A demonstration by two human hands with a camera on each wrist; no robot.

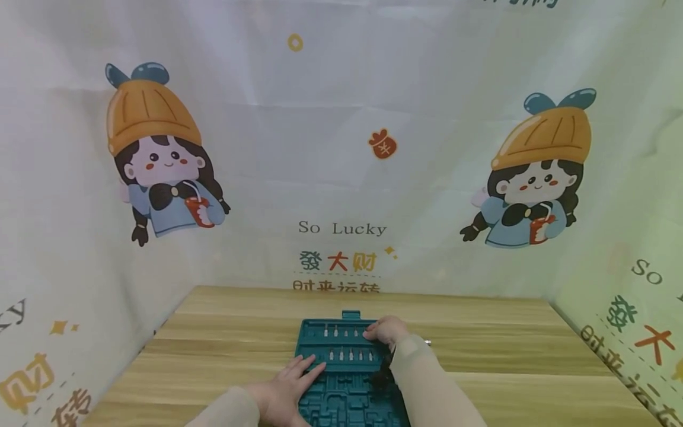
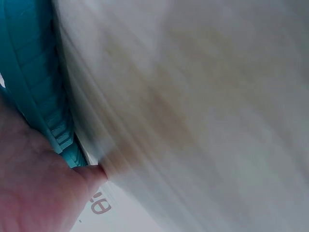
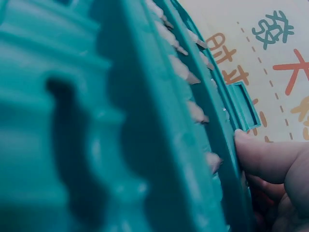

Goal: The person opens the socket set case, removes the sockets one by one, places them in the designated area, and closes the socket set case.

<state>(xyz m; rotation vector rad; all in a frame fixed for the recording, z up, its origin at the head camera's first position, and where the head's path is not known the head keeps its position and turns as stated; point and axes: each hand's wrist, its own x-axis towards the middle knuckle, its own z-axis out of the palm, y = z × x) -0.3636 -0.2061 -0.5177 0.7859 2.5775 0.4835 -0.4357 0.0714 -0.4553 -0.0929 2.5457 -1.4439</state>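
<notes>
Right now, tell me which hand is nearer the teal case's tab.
Right. The right hand is at the case's far-right corner, near the tab; the left hand is on the left edge, farther away.

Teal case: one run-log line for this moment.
case: open | bits: two rows, far half | left hand: on left edge | right hand: at far-right corner, grip unclear

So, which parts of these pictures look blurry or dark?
Head: the printed cloth is fairly crisp, greenish toward the right; left wrist: the wooden tabletop is badly blurred; right wrist: the near part of the teal case is out of focus, its hollows dark.
</notes>
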